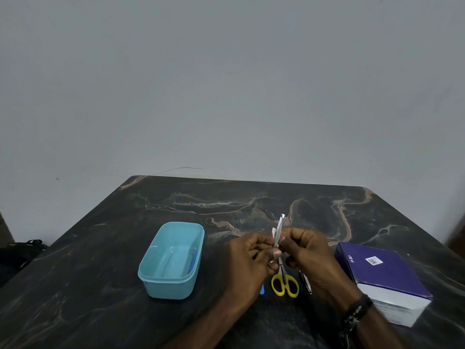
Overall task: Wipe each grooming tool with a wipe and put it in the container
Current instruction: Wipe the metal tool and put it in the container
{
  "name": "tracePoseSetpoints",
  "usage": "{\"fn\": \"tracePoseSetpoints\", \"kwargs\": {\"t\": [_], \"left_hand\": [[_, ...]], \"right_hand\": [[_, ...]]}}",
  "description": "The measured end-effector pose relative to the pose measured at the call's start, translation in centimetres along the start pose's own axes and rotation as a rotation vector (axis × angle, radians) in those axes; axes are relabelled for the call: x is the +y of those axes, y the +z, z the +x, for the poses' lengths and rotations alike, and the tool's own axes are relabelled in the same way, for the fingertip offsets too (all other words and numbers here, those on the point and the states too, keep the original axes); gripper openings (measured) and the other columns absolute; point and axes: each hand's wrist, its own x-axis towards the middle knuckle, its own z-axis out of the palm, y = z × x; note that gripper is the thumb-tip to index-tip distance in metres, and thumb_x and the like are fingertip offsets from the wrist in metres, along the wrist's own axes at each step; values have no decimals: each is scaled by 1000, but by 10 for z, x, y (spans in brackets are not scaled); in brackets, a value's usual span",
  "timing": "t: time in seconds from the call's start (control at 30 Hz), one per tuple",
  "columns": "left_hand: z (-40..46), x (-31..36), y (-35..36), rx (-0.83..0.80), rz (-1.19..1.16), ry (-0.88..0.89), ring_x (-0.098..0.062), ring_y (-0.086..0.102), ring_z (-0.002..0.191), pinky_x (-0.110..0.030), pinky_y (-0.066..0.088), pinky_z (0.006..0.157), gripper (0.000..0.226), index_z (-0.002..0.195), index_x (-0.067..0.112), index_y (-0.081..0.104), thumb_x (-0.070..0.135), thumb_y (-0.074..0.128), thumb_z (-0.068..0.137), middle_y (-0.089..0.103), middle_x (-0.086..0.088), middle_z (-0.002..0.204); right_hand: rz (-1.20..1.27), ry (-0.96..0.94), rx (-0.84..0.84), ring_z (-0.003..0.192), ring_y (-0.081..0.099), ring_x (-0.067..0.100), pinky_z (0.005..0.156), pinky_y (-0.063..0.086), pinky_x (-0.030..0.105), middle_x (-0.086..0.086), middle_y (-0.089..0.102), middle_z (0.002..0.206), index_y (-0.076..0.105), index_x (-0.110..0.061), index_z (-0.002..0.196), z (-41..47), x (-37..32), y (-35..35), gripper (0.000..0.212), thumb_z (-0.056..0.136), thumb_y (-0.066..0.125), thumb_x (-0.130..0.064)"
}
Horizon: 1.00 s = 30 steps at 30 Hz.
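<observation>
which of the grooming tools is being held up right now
The slim silver tweezers, pinched upright between the left hand and right hand. The yellow-handled scissors and the silver nail clipper lie flat on the table.

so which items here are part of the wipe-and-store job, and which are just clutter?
Job:
- metal tool, held in both hands
- white wipe
- yellow scissors
- nail clipper
- blue container
- left hand
- right hand

Lying about:
- purple box
- dark bag on the floor

Dark marbled table point(251, 197) bears teal container point(173, 278), yellow-handled scissors point(284, 285), purple box point(385, 278).
</observation>
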Motion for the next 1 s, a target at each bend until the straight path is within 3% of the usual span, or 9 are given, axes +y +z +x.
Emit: {"fn": "tracePoseSetpoints", "kwargs": {"t": [0.17,0.33,0.5,0.73,0.87,1.0], "left_hand": [[0,-1,-1,-9,38,5,-15,67,56,-19,53,51,24,80,23,67,0,69,83,74,-2,72],[3,-1,-1,-5,32,14,-11,64,54,-20,51,48,22,79,19,69,-2,68,83,71,-1,65],[0,-2,2,-38,36,22,-12,62,54,-18,50,51,15,81,10,69,-4,67,83,69,-7,67],[2,-2,0,-7,-18,-30,-11,65,55,-16,50,51,13,83,11,69,-2,68,83,70,-4,65],[1,2,2,-1,-51,-42,-12,64,54,-17,50,50,12,83,8,69,-4,68,83,69,-5,64],[-2,3,5,-17,-47,-47,-15,62,54,-19,51,49,12,82,6,68,-6,67,83,68,-5,64]], "right_hand": [[-18,15,8,47,54,2,45,40,13,11,65,63,69,7,77,-1,1,0,25,91,58,-10],[2,-33,136,46,55,-1,45,39,10,0,67,58,72,-2,76,1,0,3,20,90,58,-1],[73,-55,262,57,46,13,43,37,16,13,70,73,75,-9,83,2,1,-1,17,91,60,-12],[-17,-18,110,48,53,3,45,40,12,4,68,63,73,-2,81,1,2,2,20,92,58,-7],[27,-39,155,48,55,0,44,39,10,-3,67,57,73,-2,84,1,0,4,17,91,58,-5],[64,-57,290,56,46,13,44,36,19,10,65,70,75,-9,85,3,3,-2,15,91,61,-14]]}}
